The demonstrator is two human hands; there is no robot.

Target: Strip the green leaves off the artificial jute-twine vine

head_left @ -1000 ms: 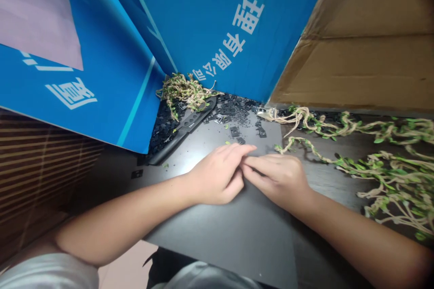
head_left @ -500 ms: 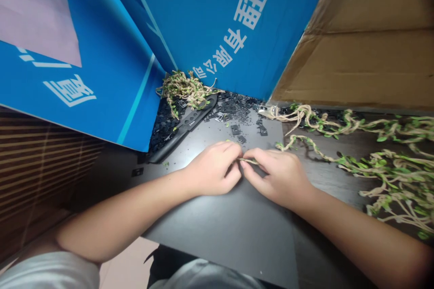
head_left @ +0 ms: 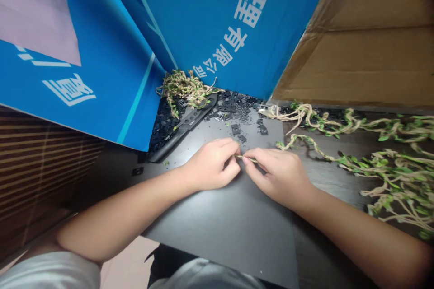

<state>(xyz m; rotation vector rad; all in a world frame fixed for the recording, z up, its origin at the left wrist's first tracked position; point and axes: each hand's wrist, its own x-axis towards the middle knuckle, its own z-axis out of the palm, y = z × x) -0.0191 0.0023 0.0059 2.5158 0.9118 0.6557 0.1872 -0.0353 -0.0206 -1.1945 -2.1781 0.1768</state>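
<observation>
Between my left hand [head_left: 212,165] and my right hand [head_left: 280,177], a short strand of jute twine [head_left: 246,158] stretches across the fingertips. Each hand pinches one end of it. Both hands rest just above a dark grey mat [head_left: 217,230], with the right hand near its edge. Several small black plastic clips [head_left: 235,129] lie on the mat a little beyond my fingers. The middle of the strand shows, and its ends are hidden in my fingers.
Long artificial vines of jute and green leaves [head_left: 383,167] spread over the dark table on the right. A tangled vine bundle [head_left: 185,90] lies on a black perforated bar [head_left: 191,122] at the back. Blue printed boards [head_left: 217,22] and brown cardboard [head_left: 359,49] stand behind.
My fingertips have parted slightly, and the twine strand hidden a second ago now shows between them. Both hands have shifted a little toward the back of the mat.
</observation>
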